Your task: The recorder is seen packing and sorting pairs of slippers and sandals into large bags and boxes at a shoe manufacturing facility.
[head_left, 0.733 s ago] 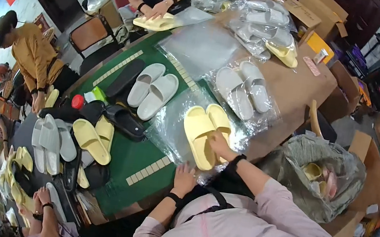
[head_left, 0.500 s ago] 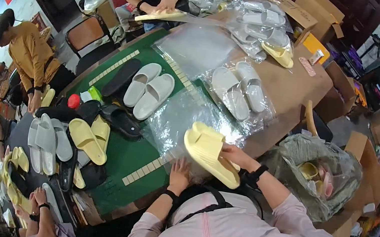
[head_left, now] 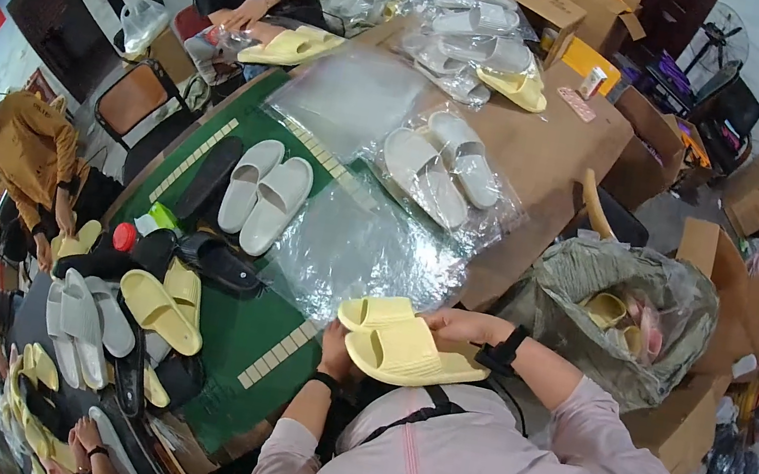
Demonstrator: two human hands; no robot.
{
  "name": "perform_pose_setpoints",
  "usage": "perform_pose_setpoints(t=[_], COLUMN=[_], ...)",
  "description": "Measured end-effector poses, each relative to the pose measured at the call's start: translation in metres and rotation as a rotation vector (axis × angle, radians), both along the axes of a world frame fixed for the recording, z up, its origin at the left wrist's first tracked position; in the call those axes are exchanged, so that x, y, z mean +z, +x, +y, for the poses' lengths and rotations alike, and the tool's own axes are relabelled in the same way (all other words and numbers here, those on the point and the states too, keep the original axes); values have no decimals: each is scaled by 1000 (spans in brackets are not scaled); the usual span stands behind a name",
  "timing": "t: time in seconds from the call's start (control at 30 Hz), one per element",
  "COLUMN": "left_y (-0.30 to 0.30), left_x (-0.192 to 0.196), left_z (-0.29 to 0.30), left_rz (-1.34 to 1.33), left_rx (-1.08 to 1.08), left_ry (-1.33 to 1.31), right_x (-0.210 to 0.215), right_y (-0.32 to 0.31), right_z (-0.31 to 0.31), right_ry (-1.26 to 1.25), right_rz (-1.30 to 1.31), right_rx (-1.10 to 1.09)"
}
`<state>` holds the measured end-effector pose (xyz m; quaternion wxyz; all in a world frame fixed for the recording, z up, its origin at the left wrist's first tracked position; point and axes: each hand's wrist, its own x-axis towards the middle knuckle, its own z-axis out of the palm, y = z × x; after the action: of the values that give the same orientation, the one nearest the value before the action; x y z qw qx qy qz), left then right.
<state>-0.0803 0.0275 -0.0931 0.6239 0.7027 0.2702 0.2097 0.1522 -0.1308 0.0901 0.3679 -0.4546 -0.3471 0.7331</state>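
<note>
1. A green table (head_left: 217,351) carries loose slippers along its left edge and a white pair (head_left: 265,197) near its middle, spread flat as if for sorting.
2. A clear plastic bag (head_left: 367,250) lies open and empty at the table's near edge.
3. A sack (head_left: 683,301) off the right edge holds loose slippers.
4. A bagged white pair (head_left: 443,167) lies on the brown far end.
5. Yellow slippers (head_left: 401,343) are stacked together above the near edge, with the right hand (head_left: 457,326) clamped on top and the left hand (head_left: 337,351) gripping beneath.

Two yellow slippers (head_left: 406,343) held, two white slippers (head_left: 265,195) on the table.
</note>
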Motion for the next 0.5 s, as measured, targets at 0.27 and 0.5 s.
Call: perform_pose_setpoints(t=[0.27, 0.5], left_y=[43, 44], left_x=[60, 67], left_z=[1, 10], left_rz=[284, 434], left_rx=[-66, 130], left_ry=[686, 483], right_x=[-8, -13], right_y=[20, 27], right_z=[-26, -32], right_ry=[5, -43], right_rz=[105, 123], right_rx=[-10, 24])
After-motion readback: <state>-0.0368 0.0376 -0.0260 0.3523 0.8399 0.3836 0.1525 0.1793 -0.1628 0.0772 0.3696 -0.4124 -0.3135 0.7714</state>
